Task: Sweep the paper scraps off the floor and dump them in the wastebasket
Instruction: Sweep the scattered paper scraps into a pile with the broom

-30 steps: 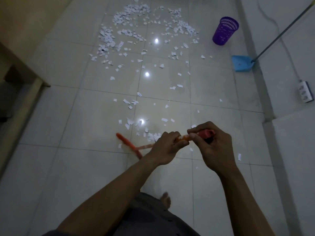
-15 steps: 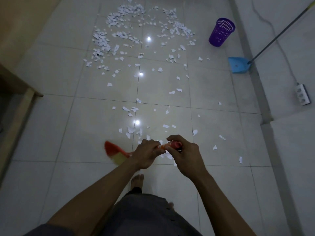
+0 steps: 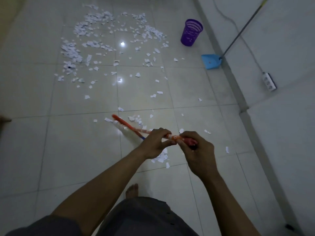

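- While the left hand curls round the orange broom handle, the right hand grips the handle's end just beside it.
- Broom head lies on the tiled floor, ahead-left of both hands.
- Paper scraps lie mostly farther ahead.
- Purple wastebasket stands upright, well apart from the hands, near a blue dustpan.

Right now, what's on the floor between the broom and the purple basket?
In the head view, loose paper scraps dot the tiles between broom and wastebasket.
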